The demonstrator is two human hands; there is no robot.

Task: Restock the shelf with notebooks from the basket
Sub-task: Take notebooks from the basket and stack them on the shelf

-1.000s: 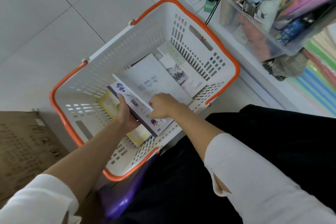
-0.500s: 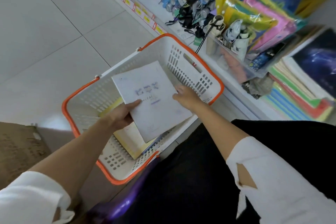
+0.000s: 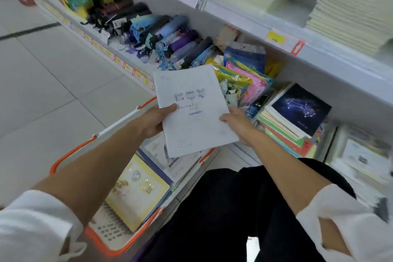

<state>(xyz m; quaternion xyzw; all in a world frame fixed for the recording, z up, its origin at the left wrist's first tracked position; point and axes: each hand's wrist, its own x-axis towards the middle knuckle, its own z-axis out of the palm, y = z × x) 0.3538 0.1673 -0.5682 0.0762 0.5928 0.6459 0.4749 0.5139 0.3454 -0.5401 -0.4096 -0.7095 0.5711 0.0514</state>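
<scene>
I hold a white notebook [image 3: 194, 110] with pale blue lettering up above the basket, cover facing me. My left hand [image 3: 154, 120] grips its left edge, thumb on the cover. My right hand [image 3: 236, 123] grips its lower right edge. Below it the white basket with orange rim [image 3: 72, 152] stands on the floor, holding a yellow spiral notebook [image 3: 136, 191] and other notebooks. On the low shelf to the right lies a notebook stack [image 3: 285, 134] topped by a dark blue constellation cover [image 3: 301, 108].
Folded umbrellas [image 3: 161, 38] and colourful plastic pouches [image 3: 244, 76] fill the low shelf to the left of the stack. The upper shelf [image 3: 319, 49] carries cream paper stacks. Grey tiled floor [image 3: 53, 83] lies to the left. My knees in black cloth are below.
Both hands have lifted the white notebook out of the basket and up toward the shelf. My view has swung up and right from the basket to the shelves.
</scene>
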